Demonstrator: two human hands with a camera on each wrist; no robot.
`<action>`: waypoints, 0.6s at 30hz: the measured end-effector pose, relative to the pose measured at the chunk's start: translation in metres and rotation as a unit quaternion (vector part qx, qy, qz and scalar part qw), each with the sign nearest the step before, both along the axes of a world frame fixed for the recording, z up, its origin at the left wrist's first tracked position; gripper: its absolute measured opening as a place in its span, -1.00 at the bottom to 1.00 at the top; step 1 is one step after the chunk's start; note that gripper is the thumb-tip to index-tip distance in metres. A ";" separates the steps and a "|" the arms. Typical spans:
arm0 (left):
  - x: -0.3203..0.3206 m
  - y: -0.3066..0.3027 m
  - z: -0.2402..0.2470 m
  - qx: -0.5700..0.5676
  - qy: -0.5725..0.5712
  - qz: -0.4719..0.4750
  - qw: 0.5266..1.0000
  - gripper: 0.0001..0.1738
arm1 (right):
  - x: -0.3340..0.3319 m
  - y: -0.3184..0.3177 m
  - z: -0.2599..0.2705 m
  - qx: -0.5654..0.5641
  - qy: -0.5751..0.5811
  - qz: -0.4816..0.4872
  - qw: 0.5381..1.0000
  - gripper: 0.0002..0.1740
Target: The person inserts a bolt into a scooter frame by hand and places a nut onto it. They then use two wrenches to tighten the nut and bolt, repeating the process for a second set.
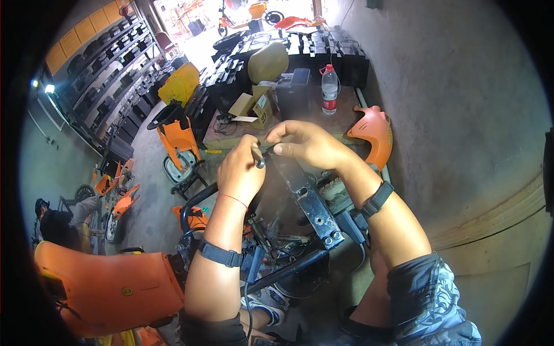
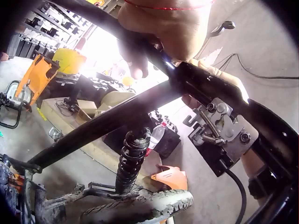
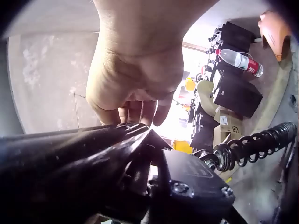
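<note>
My left hand (image 1: pixel 239 170) grips a metal socket wrench (image 1: pixel 259 162), its round hollow end pointing back toward me. In the left wrist view the wrench's bent end (image 2: pixel 227 26) sticks out beyond the hand. Both hands are at the far end of a black scooter frame (image 1: pixel 311 210). My right hand (image 1: pixel 311 147) arches over that end, thumb and forefinger apart; its fingertips are partly hidden behind the frame in the right wrist view. A spring latch (image 2: pixel 222 128) with a black cable is mounted on the frame, and a shock absorber (image 2: pixel 133 156) is below.
An orange body panel (image 1: pixel 115 285) lies at the left. Ahead, a low platform (image 1: pixel 225 137) bears a cardboard box (image 1: pixel 262 108), a black battery box (image 1: pixel 294 89) and a plastic bottle (image 1: pixel 329 92). An orange fender (image 1: pixel 374 135) stands by the wall. Another person (image 1: pixel 57 222) is at far left.
</note>
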State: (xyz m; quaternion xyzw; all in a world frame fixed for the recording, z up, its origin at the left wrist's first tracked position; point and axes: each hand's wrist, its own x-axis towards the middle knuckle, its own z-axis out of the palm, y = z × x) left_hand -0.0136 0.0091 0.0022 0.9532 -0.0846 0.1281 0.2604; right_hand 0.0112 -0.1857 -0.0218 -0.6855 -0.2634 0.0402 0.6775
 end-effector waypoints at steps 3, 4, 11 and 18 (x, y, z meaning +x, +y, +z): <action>0.000 -0.001 0.000 0.003 0.001 0.001 1.000 -0.70 | 0.005 -0.005 -0.003 -0.034 -0.002 -0.006 0.999 -0.85; 0.000 -0.001 0.001 0.003 0.002 0.002 1.000 -0.70 | 0.006 -0.006 -0.004 -0.034 -0.001 -0.006 0.999 -0.85; 0.000 0.000 0.000 0.000 0.005 0.001 1.000 -0.69 | 0.002 -0.005 0.001 -0.021 -0.020 0.004 1.000 -0.86; -0.001 -0.001 0.001 0.002 0.000 0.005 1.000 -0.70 | 0.005 -0.004 -0.001 0.002 -0.053 -0.002 0.999 -0.89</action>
